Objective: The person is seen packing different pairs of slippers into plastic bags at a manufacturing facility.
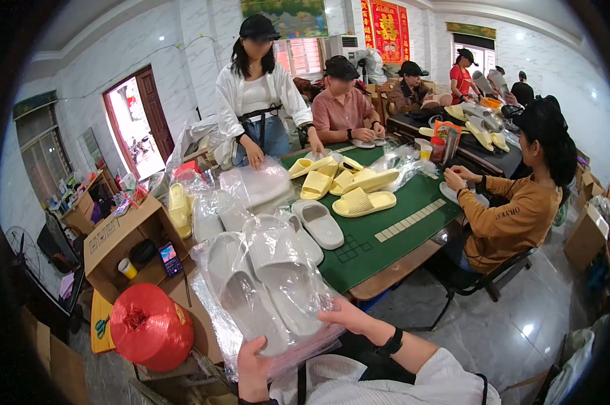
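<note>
A pair of light grey slide slippers (278,304) lies side by side in a clear plastic bag (207,317), toes pointing away from me. My left hand (252,364) grips the near edge of this bag by the left heel, thumb on top. At the right side of the same edge, my right hand (345,316) pinches the plastic, with its fingertips partly hidden by the bag. More clear plastic bags lie stacked beneath the pair. Just beyond, a loose grey slipper (318,225) rests at the edge of the green table mat.
Yellow slippers (364,202) are heaped on the green mat (386,253). A red twine roll (151,327) and a cardboard box (126,233) stand at my left, with scissors (102,329) beside the roll. Several co-workers handle slippers and bags around the tables. A chair (480,287) stands right.
</note>
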{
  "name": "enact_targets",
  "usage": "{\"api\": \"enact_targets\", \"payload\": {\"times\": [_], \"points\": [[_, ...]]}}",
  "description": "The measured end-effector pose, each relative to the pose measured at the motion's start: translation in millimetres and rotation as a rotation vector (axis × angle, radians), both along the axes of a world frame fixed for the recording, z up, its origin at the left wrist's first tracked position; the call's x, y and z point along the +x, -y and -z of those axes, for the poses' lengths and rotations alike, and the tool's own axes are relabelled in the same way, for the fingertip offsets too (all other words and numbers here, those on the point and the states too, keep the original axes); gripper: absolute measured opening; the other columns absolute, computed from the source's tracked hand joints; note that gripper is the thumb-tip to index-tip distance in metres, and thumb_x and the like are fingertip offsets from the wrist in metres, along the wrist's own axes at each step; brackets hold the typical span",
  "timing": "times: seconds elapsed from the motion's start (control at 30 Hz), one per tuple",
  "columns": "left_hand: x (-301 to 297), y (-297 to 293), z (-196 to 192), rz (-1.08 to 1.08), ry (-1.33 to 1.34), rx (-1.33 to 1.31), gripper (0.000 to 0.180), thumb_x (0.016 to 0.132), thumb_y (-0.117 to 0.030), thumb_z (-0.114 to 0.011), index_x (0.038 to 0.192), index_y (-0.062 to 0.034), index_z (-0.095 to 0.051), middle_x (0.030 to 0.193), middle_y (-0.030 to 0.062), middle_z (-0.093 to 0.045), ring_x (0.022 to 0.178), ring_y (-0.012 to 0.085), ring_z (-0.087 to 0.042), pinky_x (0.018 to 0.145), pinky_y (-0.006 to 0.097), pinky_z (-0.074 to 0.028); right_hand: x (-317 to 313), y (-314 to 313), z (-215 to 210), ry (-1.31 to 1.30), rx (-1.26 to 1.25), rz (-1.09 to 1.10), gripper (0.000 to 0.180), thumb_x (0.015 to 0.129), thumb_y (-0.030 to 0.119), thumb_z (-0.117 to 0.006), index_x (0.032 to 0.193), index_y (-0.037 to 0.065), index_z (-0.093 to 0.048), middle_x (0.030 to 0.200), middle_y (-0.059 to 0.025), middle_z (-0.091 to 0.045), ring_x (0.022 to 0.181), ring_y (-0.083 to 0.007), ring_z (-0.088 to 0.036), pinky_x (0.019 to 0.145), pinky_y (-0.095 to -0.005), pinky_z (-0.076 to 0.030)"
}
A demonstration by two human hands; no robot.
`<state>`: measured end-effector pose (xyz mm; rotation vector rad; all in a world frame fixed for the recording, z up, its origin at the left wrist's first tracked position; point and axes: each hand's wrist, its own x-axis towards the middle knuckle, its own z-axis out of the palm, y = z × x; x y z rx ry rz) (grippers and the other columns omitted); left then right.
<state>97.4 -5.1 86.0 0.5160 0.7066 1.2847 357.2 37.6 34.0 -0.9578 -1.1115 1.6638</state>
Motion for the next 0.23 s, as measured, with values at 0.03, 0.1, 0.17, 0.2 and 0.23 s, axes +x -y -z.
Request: {"api": "enact_targets", "payload": {"times": [0.03, 0.1, 0.17, 0.2, 0.23], "points": [[0.6, 3.3, -3.5, 0.051, 0.051, 0.071, 0.06, 0.086, -0.002, -0.053, 0.145, -0.0005, -0.041, 0.134, 0.0158, -0.057, 0.123, 0.0323, -0.058, 0.105, 0.051, -0.05, -2.6, 4.2, -7.4, 0.0, 0.0, -0.008, 0.067, 0.089, 0.028, -0.078, 0.139, -0.004, -0.047, 0.122, -0.0108, -0.062, 0.105, -0.0199, -0.061, 0.093, -0.0338, -0.05], [-3.1, 4.9, 12.7, 0.035, 0.022, 0.123, 0.062, 0.086, -0.003, -0.054, 0.146, -0.0016, -0.04, 0.135, 0.0161, -0.056, 0.124, 0.032, -0.057, 0.105, 0.051, -0.049, -8.5, 10.4, -17.4, 0.066, 0.026, -0.073, 0.053, 0.09, 0.023, -0.076, 0.132, -0.002, -0.055, 0.108, -0.0061, -0.067, 0.093, -0.0158, -0.063, 0.084, -0.0303, -0.052], [-5.6, 4.8, 31.7, 0.027, -0.004, 0.166, 0.064, 0.087, -0.004, -0.056, 0.148, -0.0027, -0.038, 0.135, 0.0164, -0.056, 0.125, 0.0316, -0.057, 0.106, 0.05, -0.049, -23.6, 12.9, -9.9, 0.135, 0.206, 0.045, 0.048, 0.091, 0.023, -0.075, 0.129, 0.0, -0.058, 0.107, -0.0056, -0.067, 0.095, -0.0142, -0.062, 0.085, -0.0297, -0.052], [-8.3, 5.9, 41.3, -0.004, -0.206, 0.105, 0.068, 0.085, -0.008, -0.063, 0.147, -0.0021, -0.039, 0.136, 0.0156, -0.056, 0.126, 0.0325, -0.056, 0.108, 0.051, -0.046, -33.2, 13.9, -6.4, 0.201, 0.389, 0.161, 0.042, 0.091, 0.022, -0.075, 0.126, 0.002, -0.061, 0.106, -0.0052, -0.068, 0.097, -0.0126, -0.062, 0.086, -0.029, -0.051], [-10.4, 10.5, 53.7, -0.042, -0.403, 0.032, 0.072, 0.083, -0.012, -0.071, 0.147, -0.0015, -0.04, 0.137, 0.0149, -0.057, 0.128, 0.0335, -0.056, 0.111, 0.051, -0.043, -39.7, 19.3, -10.4, 0.207, 0.404, 0.185, 0.051, 0.091, 0.026, -0.077, 0.132, 0.003, -0.059, 0.102, -0.0052, -0.068, 0.091, -0.0116, -0.062, 0.085, -0.0283, -0.052]]}}
